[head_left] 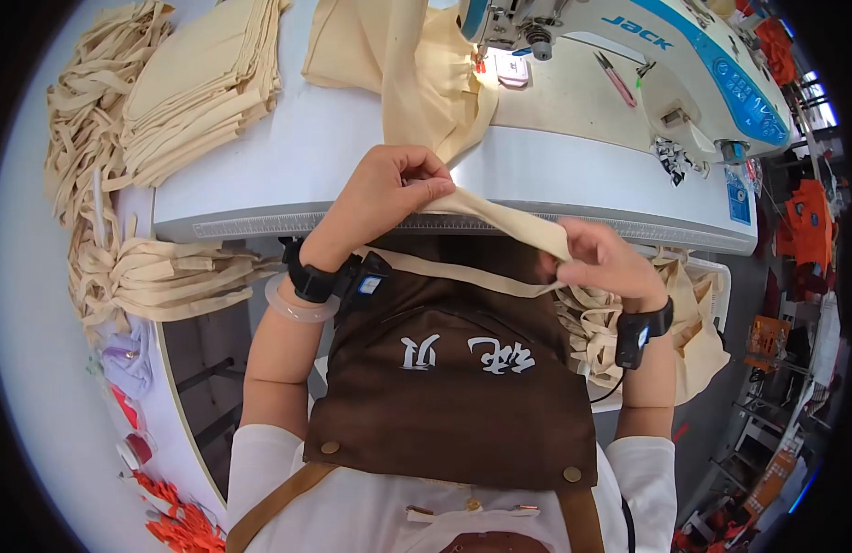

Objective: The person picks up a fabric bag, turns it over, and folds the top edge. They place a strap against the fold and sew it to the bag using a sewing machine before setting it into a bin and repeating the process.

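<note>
A cream fabric strap (pixel 507 217) is stretched between my hands along the table's front edge. My left hand (pixel 389 192) pinches it between thumb and fingers at its left end. On the right, my right hand (pixel 603 262) is closed on the strap, and another length of it loops back leftward in front of the brown apron (pixel 444 405). Just beyond my left hand, a cream cloth piece (pixel 426 83) lies bunched on the table, reaching to the needle area of the sewing machine (pixel 628 41). Whether strap and cloth are joined is hard to see.
Stacked cream panels (pixel 205 83) and bundled straps (pixel 99 101) lie at the left. More straps (pixel 177 267) hang over the side. Pink-handled tweezers (pixel 616 79) rest beside the machine. Cream pieces (pixel 693 323) fill a bin at my right. A ruler strip (pixel 287 224) lines the table edge.
</note>
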A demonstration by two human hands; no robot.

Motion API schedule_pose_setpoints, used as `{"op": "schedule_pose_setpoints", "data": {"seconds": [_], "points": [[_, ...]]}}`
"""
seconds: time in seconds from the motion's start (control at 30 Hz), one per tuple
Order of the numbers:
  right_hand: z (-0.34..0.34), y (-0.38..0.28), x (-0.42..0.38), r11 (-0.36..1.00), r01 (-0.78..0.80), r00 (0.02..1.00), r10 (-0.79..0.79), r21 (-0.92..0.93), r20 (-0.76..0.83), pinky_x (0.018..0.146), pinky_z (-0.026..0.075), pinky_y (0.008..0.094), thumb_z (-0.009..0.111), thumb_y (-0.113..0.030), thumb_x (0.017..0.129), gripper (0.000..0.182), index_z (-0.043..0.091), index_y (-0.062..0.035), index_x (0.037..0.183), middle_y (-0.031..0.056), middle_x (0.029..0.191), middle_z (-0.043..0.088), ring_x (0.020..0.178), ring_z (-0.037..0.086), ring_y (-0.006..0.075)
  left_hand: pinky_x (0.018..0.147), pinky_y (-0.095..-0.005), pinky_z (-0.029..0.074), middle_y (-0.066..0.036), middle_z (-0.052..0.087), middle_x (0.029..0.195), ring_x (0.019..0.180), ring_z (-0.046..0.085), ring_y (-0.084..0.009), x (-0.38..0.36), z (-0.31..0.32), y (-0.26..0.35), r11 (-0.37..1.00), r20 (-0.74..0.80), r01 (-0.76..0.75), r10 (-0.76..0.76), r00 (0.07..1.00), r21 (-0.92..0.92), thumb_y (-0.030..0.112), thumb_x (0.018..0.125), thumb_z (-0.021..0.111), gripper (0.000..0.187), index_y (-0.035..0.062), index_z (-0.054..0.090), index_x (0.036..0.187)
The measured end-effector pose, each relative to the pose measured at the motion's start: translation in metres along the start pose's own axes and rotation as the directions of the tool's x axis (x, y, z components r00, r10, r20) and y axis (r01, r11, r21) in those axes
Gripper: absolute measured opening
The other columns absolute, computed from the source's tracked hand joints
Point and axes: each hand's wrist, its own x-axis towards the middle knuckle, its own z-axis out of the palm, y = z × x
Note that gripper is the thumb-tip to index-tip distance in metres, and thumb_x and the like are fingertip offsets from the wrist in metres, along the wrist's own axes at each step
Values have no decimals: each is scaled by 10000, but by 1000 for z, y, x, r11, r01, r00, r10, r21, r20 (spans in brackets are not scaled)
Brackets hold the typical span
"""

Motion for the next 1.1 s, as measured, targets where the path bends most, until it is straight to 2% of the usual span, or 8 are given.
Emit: {"op": "schedule_pose_setpoints", "data": {"seconds": [0.03, 0.23, 0.33, 0.47, 0.6, 0.8, 1.03, 1.1], "points": [[-16, 3, -8, 987, -124, 986, 134, -99, 102, 697, 440, 222, 717, -205, 906, 287, 589, -40, 1103, -25, 863, 580, 762, 540, 59, 548, -175, 374, 48, 612, 768, 634, 488, -4, 0, 0, 1, 999, 19, 14, -13, 1000, -39, 120, 900, 714, 108, 19, 680, 923], [-75, -24, -62, 959, -259, 917, 206, -118, -341, 657, 420, 212, 652, -211, 954, 179, 619, -46, 1017, -56, 824, 561, 720, 519, 31, 527, -155, 390, 82, 545, 731, 627, 475, 18, 5, 10, 10, 955, 208, 153, -100, 973, -255, 103, 917, 695, 112, 36, 614, 956], [-81, -23, -64, 838, -285, 810, -49, -466, -585, 670, 405, 202, 597, -189, 986, 164, 624, -28, 1000, -47, 819, 566, 757, 512, 27, 514, -153, 408, 79, 542, 740, 631, 480, 23, 10, 22, 10, 940, 246, 125, -45, 968, -319, 93, 917, 693, 114, 37, 604, 960], [-42, -23, -30, 674, 5, 780, -464, -739, -419, 820, 470, 278, 686, -97, 894, 136, 627, 1, 968, 45, 887, 648, 880, 608, 141, 538, -147, 419, 71, 555, 764, 650, 502, 23, 16, 36, 16, 928, 251, 99, -7, 968, -360, 84, 919, 690, 117, 31, 595, 963], [8, -18, 15, 557, 245, 765, -614, -794, -195, 804, 478, 341, 788, -61, 756, 243, 620, -36, 929, 86, 929, 620, 891, 602, 272, 572, -141, 426, 64, 565, 781, 661, 520, 16, 21, 48, 20, 913, 249, 101, 1, 969, -395, 79, 925, 678, 109, 31, 591, 971], [21, 0, 50, 452, 297, 666, -729, -841, -157, 707, 445, 384, 767, -20, 728, 227, 611, -54, 889, 67, 893, 601, 820, 568, 287, 599, -163, 447, 40, 598, 858, 691, 542, -4, 21, 44, 24, 820, 213, 216, -117, 970, -530, 107, 916, 696, 141, 39, 600, 993], [18, -1, 57, 527, 280, 637, -727, -802, -256, 700, 443, 364, 737, 12, 742, 196, 617, -51, 882, 70, 822, 610, 763, 584, 269, 724, -254, 489, -31, 641, 974, 853, 620, -140, 19, 39, 14, 884, -95, -462, 455, 885, -69, 35, 701, 858, 362, 59, 683, 1016], [20, -2, 60, 520, 284, 633, -733, -805, -250, 697, 443, 363, 738, 9, 744, 194, 618, -50, 884, 71, 808, 610, 753, 587, 268, 705, -266, 489, -37, 638, 915, 828, 611, -158, 21, 42, 12, 875, -123, -484, 479, 869, -20, 30, 716, 835, 280, 56, 689, 954]]}}
